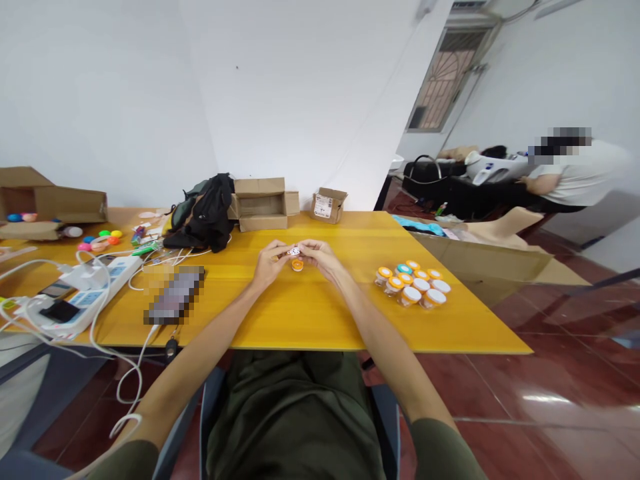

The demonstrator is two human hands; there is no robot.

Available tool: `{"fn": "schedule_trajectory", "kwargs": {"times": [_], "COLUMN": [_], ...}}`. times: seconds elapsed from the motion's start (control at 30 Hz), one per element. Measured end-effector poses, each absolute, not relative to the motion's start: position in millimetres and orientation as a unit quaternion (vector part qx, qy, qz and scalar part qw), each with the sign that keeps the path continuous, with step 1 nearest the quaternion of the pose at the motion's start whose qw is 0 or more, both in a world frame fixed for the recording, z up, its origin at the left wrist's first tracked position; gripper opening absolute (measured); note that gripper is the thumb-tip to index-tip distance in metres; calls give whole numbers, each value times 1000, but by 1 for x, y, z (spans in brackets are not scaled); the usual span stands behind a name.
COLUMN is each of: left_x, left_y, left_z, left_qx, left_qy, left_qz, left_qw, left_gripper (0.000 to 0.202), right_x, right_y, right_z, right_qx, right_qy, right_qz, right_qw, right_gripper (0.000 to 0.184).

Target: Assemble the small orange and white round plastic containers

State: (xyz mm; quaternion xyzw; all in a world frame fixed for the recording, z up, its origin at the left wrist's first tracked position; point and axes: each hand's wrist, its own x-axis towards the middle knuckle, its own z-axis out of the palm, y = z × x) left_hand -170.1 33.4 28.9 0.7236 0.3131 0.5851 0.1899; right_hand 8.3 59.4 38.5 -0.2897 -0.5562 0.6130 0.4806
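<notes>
A small white piece with dark marks (294, 251) is held above the middle of the table; its kind is too small to make out. My left hand (271, 263) pinches it from the left, fingers closed. From the other side my right hand (320, 257) has its fingertips closed on the same piece. Just below the fingers, a small container with an orange top (297, 265) shows, partly covered by my hands. To the right stands a group of several small clear jars (411, 295) with orange, white and teal lids.
A phone (176, 295), a white power strip (100, 293) and tangled cables lie to the left. Farther back are a black bag (203, 213), an open cardboard box (262, 220) and a smaller box (329, 205). At right, a person (575, 173) sits beyond a large carton (480, 267).
</notes>
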Motion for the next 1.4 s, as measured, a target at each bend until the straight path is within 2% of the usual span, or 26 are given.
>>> {"fn": "schedule_trajectory", "kwargs": {"times": [0.37, 0.73, 1.4], "left_x": [-169, -166, -164], "left_y": [37, 33, 35], "left_z": [26, 28, 27], "left_qx": [718, 705, 677], "left_qy": [338, 357, 398], "left_qz": [580, 588, 570], "left_qw": [182, 171, 241], "left_gripper": [20, 16, 11], "right_x": [1, -1, -4], "right_y": [60, 58, 57], "right_z": [39, 42, 40], "right_qx": [-309, -306, -326], "right_qy": [-602, -597, -621], "right_qz": [548, 543, 481], "right_qw": [492, 505, 526], "right_gripper": [40, 40, 35]}}
